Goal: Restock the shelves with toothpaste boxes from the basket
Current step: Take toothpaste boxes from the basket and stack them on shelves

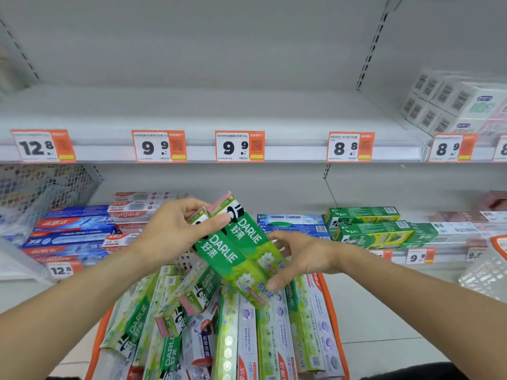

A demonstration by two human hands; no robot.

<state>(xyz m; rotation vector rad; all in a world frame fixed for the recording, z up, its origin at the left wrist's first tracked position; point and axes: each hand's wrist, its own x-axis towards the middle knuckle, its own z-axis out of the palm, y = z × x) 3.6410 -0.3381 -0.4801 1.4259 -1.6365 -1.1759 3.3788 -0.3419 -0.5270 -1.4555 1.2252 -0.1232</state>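
Observation:
Two green Darlie toothpaste boxes (236, 248) are held side by side above the basket, tilted with their top ends up and to the left. My left hand (175, 229) pinches their upper ends between thumb and fingers. My right hand (296, 256) curls around their lower ends from the right. Below them the orange-rimmed basket (333, 311) is filled with several more toothpaste boxes (247, 338), green and white-purple, lying loosely. The upper shelf (219, 111) behind the price tags is bare in the middle.
Price tags (240, 146) line the upper shelf's front edge. The lower shelf holds blue and red Colgate boxes (82, 231) on the left and green boxes (370, 229) on the right. White wrapped packs (452, 102) sit at the upper right. A white basket (485, 272) stands at the far right.

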